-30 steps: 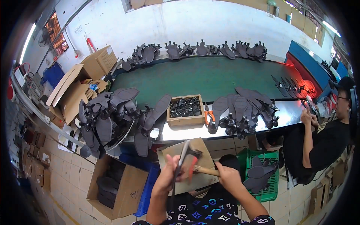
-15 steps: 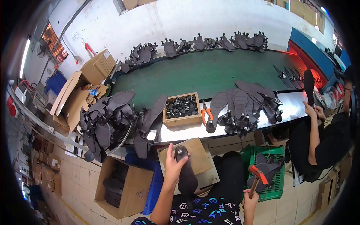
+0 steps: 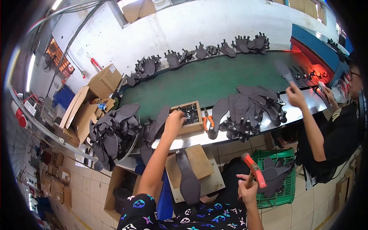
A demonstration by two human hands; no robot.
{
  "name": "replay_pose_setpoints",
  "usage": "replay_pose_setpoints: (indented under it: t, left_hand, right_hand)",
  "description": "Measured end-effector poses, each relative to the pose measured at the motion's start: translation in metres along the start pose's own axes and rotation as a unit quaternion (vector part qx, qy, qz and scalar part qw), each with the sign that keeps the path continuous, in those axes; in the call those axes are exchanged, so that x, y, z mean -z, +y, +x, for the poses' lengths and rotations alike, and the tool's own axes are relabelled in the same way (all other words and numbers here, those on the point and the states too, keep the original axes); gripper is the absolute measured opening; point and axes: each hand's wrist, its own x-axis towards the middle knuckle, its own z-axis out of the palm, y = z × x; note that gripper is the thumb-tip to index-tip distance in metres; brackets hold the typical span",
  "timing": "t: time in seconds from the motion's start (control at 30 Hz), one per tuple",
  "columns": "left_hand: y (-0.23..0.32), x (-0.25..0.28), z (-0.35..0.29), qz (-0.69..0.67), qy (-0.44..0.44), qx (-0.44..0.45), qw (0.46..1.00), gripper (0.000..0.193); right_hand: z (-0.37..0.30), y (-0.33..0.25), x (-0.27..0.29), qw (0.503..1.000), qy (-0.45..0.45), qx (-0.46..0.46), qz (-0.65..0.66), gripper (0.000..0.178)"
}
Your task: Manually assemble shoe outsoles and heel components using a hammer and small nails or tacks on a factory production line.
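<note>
My left hand (image 3: 175, 122) reaches over the near left corner of a wooden box (image 3: 189, 129) of small black parts (image 3: 190, 113). Its fingers are bunched and bent down among the parts; what they grip is hidden. In my right hand (image 3: 248, 191) is a hammer (image 3: 253, 170) with an orange-red head, held upright by its handle over my thigh. A dark shoe sole (image 3: 188, 177), its heel end pointing away from me, lies on a tan pad (image 3: 204, 165) on a pale board (image 3: 212, 184) at my lap. Neither hand touches the sole.
Orange-handled pliers (image 3: 208, 123) lie right of the box, beside piled soles (image 3: 241, 107). More soles fill a basket (image 3: 115, 130) at left. A green conveyor belt (image 3: 207, 76) runs behind. A green crate (image 3: 283, 197) and a co-worker (image 3: 326, 142) holding a blurred sole are at right.
My left hand has let go of the sole and moved forward to the wooden box. The hammer has risen slightly and shifted left. The co-worker's hands have moved apart.
</note>
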Motion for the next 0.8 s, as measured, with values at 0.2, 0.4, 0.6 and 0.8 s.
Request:
replay_pose_setpoints:
  t: [0.2,0.4,0.6,0.8]
  left_hand:
    - [-0.013,-0.011,0.004,0.002,0.013,-0.058,0.998,0.012]
    - [0.108,0.044,-0.083,-0.302,0.094,-0.011,0.949,0.011]
    - [0.129,0.065,-0.161,-0.292,0.182,-0.05,0.938,0.018]
    - [0.072,0.051,-0.177,-0.204,0.185,0.093,0.957,0.037]
  right_hand:
    - [0.022,-0.028,-0.028,0.998,-0.011,0.06,-0.035,0.028]
    - [0.065,-0.081,-0.074,0.988,-0.07,0.137,-0.03,0.025]
    - [0.08,-0.092,-0.133,0.982,-0.163,0.097,0.016,0.028]
    - [0.098,-0.064,-0.148,0.973,-0.203,0.1,-0.044,0.026]
